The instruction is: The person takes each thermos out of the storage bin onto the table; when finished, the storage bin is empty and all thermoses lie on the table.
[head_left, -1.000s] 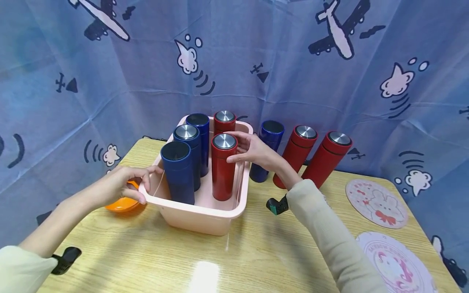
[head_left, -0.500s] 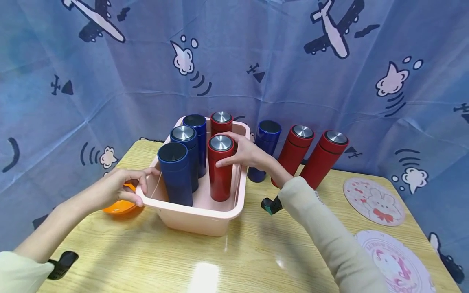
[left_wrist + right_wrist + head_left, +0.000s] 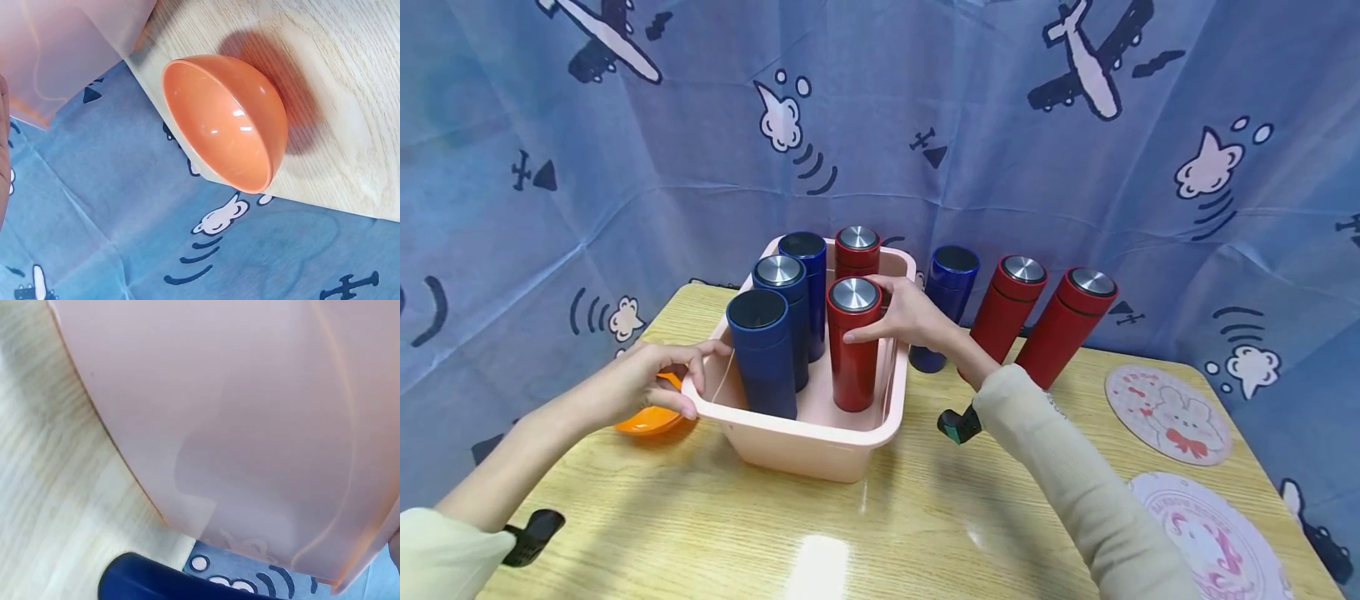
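A pink plastic bin (image 3: 820,427) stands on the wooden table with several thermos bottles upright in it. My left hand (image 3: 643,379) holds the bin's near left corner, thumb outside the rim and fingers inside. My right hand (image 3: 913,315) reaches over the right rim and grips a red thermos (image 3: 854,367) near its top, thumb across the front; the other fingers are mostly hidden behind it. On the bin's left side are a matte blue thermos (image 3: 763,358), a silver-lidded blue thermos (image 3: 801,325) and a glossy blue thermos (image 3: 816,300). Another red thermos (image 3: 857,246) stands at the back.
Right of the bin stand a blue thermos (image 3: 951,287) and two red thermoses, one (image 3: 1003,312) beside the other (image 3: 1063,337). An orange bowl (image 3: 262,112) sits left of the bin. Two round printed mats (image 3: 1168,414) lie at the right. A blue patterned curtain (image 3: 880,125) hangs behind.
My right hand has shifted slightly left and down, its thumb now farther across the front of the red thermos. The left hand has kept its hold on the bin.
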Tool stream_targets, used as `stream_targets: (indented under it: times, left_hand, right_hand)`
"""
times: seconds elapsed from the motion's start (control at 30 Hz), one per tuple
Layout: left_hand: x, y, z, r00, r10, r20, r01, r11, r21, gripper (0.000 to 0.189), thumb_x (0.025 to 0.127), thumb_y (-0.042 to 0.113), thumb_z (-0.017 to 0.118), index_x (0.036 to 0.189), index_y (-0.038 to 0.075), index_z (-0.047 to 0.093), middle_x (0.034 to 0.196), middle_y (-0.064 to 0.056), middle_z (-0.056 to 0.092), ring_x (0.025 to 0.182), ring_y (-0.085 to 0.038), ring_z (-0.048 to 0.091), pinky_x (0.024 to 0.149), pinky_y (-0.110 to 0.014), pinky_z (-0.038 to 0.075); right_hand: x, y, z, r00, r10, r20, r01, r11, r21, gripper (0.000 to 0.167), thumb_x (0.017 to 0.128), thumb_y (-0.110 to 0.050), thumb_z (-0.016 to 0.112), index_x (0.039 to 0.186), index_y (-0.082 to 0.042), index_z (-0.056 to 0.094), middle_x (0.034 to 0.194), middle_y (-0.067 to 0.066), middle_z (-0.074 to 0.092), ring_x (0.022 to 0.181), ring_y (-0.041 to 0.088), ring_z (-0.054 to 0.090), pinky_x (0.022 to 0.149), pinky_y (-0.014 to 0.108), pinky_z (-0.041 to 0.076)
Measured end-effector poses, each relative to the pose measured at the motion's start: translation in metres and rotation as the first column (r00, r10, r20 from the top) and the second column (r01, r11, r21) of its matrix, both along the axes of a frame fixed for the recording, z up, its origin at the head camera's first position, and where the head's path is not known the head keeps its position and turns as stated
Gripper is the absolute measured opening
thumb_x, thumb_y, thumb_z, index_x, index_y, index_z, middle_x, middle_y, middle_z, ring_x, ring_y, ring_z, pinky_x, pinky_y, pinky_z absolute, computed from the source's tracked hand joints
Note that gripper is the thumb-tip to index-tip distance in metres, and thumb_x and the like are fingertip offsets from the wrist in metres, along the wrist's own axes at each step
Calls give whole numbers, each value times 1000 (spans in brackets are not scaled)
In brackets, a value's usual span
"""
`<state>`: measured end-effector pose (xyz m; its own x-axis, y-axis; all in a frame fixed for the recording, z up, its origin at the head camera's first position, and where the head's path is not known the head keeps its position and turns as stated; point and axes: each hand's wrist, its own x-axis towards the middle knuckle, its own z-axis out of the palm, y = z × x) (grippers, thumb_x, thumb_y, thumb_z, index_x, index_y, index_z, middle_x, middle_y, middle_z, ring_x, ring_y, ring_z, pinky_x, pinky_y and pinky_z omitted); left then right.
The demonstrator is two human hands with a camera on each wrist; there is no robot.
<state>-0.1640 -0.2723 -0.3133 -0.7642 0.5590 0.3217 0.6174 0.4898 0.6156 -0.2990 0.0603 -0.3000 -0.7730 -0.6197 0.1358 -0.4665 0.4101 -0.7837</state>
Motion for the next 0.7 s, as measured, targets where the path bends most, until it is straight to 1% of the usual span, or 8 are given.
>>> stream_targets:
  times: [0.13,0.23,0.33,0.4,0.47,0.53,0.6,0.7]
  left_hand:
    - [-1,1,-1,1000,-13,14,13,1000,12,28,62,18,82,77,20,58,119,-24,62,109,3,55,52,-22,42]
    - [-1,2,-1,999,-12,35,12,1000,16,28,63,17,82,77,20,58,120,-24,61,114,6,50,51,-23,42]
    - [-1,3,-1,999,-10,35,10,1000,2,29,62,16,82,76,20,57,119,-25,61,104,3,57,54,-23,42]
    - [-1,3,0,999,-11,32,12,1000,-5,28,62,17,82,76,19,57,119,-26,61,92,-2,61,56,-23,42]
    - [0,3,0,999,-15,34,15,1000,-6,28,63,18,81,76,19,57,118,-27,60,82,-7,62,58,-22,42]
    - [0,3,0,999,-17,38,17,1000,-1,27,63,19,81,76,19,57,118,-27,60,77,-9,61,59,-22,43]
    - [0,4,0,999,-18,39,18,1000,4,26,63,19,81,76,18,58,118,-27,60,80,-9,62,59,-22,43]
    - [1,3,0,999,-17,39,17,1000,6,28,63,16,82,76,18,58,118,-28,60,81,-9,62,58,-22,43]
  right_hand:
    - [1,1,-1,999,-9,-35,8,1000,-30,64,69,-22,88,125,-8,60,111,4,68,102,17,63,92,36,48]
    - [2,3,-1,999,-32,-7,32,998,-48,64,69,-22,88,125,-9,60,111,3,69,102,16,63,92,37,48]
    - [4,5,1,997,-56,56,61,994,-86,65,69,-21,88,126,-10,59,112,5,68,104,18,63,93,38,47]
    - [4,6,5,993,-69,91,80,990,-120,65,70,-19,87,128,-9,58,121,5,64,112,17,57,97,40,44]
    - [4,6,10,990,-71,119,90,981,-170,66,70,-14,86,130,-8,57,130,5,57,119,18,51,99,41,42]
    - [5,7,15,988,-65,142,96,971,-219,67,71,-10,85,131,-7,56,133,8,54,120,20,51,100,41,42]
    - [6,9,21,986,-66,153,103,962,-252,64,71,-8,84,129,-6,57,130,9,56,116,22,54,98,40,44]
    - [9,11,30,985,-59,159,101,957,-273,58,71,-7,83,124,-5,59,115,12,66,104,25,63,92,40,48]
